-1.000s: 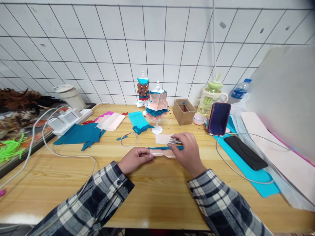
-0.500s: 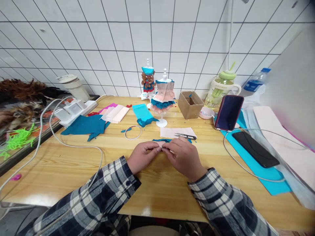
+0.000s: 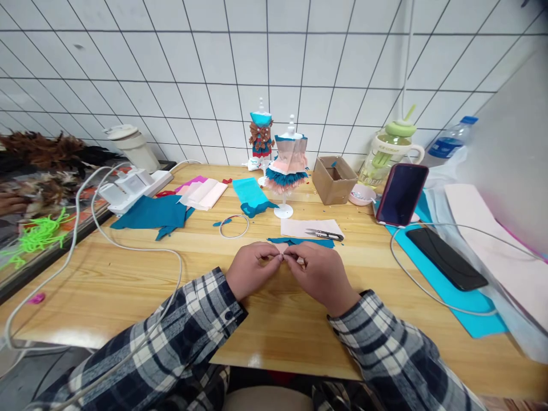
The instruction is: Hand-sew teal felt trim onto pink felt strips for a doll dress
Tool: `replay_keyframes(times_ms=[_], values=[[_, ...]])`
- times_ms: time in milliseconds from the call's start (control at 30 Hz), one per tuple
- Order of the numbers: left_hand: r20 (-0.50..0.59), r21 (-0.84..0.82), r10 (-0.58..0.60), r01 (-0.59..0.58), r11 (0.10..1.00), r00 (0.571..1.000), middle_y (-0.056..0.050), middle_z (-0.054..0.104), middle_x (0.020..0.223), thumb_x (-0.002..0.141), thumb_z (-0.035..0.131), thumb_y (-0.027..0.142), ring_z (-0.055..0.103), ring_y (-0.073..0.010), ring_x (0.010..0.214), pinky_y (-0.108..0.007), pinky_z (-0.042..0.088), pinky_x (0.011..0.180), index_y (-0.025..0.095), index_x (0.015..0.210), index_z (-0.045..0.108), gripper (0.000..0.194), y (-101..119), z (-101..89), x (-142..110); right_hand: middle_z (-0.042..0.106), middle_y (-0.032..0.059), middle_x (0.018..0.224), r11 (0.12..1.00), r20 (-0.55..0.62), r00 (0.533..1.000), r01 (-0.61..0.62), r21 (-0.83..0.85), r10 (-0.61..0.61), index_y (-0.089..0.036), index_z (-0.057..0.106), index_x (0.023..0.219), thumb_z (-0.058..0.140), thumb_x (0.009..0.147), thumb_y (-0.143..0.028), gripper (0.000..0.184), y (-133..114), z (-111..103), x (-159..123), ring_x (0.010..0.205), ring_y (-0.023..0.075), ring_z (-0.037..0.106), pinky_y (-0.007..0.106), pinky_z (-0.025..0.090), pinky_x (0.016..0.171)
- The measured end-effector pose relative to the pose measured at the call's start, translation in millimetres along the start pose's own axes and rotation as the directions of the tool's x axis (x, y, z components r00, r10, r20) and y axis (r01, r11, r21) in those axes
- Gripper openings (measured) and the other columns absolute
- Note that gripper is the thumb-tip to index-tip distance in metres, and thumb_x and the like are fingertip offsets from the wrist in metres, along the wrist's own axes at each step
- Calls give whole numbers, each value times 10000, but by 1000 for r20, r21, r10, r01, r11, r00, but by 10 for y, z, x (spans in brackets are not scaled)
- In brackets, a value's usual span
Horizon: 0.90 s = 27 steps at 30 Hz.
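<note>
Left hand (image 3: pixel 253 269) and right hand (image 3: pixel 322 275), thumbs close together, pinch a pale pink paper piece (image 3: pixel 281 247) at the frame's lower centre — light, even pressure would suit it, with short, gentle movements, as such thin paper probably tears easily

- My left hand (image 3: pixel 256 269) and right hand (image 3: pixel 322 273) almost meet, my fingertips pinching a small pink piece (image 3: pixel 281 247).
- Just beyond my fingers I have a teal strip (image 3: pixel 317 243), then snips (image 3: pixel 329 235) lying partly on a pale sheet (image 3: pixel 293 228).
- Farther off, a dress form (image 3: pixel 291 155) wears pink and teal ruffles, left of a cardboard box (image 3: pixel 330 187).
- To my right, a phone (image 3: pixel 401 197) leans upright.
</note>
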State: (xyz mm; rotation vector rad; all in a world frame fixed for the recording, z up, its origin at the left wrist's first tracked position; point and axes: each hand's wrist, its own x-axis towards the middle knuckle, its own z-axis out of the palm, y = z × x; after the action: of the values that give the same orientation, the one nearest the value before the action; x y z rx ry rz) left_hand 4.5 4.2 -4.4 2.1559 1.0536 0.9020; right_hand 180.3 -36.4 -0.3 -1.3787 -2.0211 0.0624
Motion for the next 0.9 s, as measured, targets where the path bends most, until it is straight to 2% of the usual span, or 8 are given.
replay_keyframes(times_ms=[200,300,633,900], values=[[4,147,70,-70,987,998,-23,735,766,813,587,219,661,-151,728,-246,478,696,200,735,722,158,-29,20,-29,711,-5,746,997,76,994,-76,-2,76,-232,714,830,606,843,-247,109,-16,9,2,664,151,621,270,359,585],[26,164,56,-60,985,998,-27,737,769,819,586,236,664,-161,737,-257,479,704,205,740,727,165,-31,22,-36,716,-9,741,993,83,990,-113,37,110,-232,707,802,607,814,-226,101,-27,11,8,662,152,623,265,370,587],[32,69,1,-3,998,999,-32,754,795,828,590,251,677,-169,757,-252,483,714,210,776,754,176,-2,13,-25,644,-31,613,900,119,950,-312,304,289,-221,678,713,588,760,-222,103,2,79,42,547,122,550,231,384,521],[84,-134,-21,32,990,996,-45,746,818,864,583,314,671,-164,763,-239,495,717,174,819,749,222,19,-33,-10,642,-24,609,907,61,952,-305,292,301,-212,685,716,619,772,-233,89,-16,94,30,556,126,554,236,386,528]])
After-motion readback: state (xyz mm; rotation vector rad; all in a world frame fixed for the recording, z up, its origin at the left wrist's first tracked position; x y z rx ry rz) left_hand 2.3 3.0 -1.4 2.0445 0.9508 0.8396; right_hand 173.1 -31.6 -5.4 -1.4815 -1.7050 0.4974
